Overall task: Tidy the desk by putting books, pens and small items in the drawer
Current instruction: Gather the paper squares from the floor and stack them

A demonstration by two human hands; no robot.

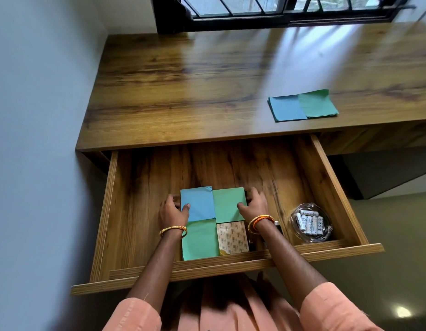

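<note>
Both hands grip a blue-green paper stack (213,205) in the open drawer (331,187): left hand (173,211) w/ fingers clamped at 9 o'clock, right hand (253,206) at 3.

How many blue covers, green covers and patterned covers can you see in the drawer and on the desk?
Blue covers: 2, one in the drawer and one on the desk
Green covers: 3, two in the drawer and one on the desk
Patterned covers: 1, in the drawer
Total: 6
</note>
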